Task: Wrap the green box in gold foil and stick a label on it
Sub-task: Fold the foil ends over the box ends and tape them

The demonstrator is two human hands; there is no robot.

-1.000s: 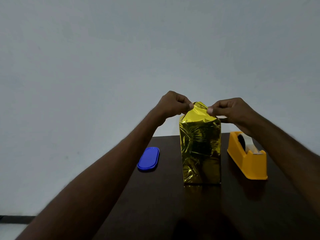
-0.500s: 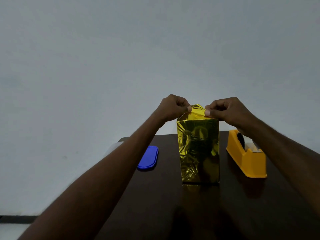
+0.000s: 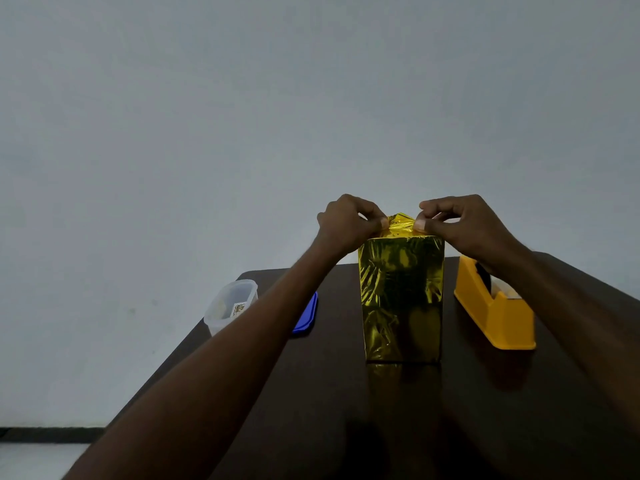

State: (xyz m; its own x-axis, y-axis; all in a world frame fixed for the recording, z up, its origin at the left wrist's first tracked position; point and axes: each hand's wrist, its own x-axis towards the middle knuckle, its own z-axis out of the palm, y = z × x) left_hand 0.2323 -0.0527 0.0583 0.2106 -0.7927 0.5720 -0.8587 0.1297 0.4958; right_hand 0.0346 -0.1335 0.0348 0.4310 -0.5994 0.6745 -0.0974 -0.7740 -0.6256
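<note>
Both forearms reach forward over the dark bench [image 3: 311,393]. The foil-wrapped box [image 3: 401,299] stands upright below the hands. The left hand [image 3: 349,225] and right hand [image 3: 460,226], fingers curled, pinch the gold foil [image 3: 400,225] bunched between them.

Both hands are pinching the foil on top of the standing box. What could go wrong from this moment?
1. The left hand and right hand pinch the gold foil at one small peak; the thin sheet might tear there.
2. The foil-wrapped box stands tall and upright; a sideways pull could tip it toward the yellow tape dispenser.
</note>
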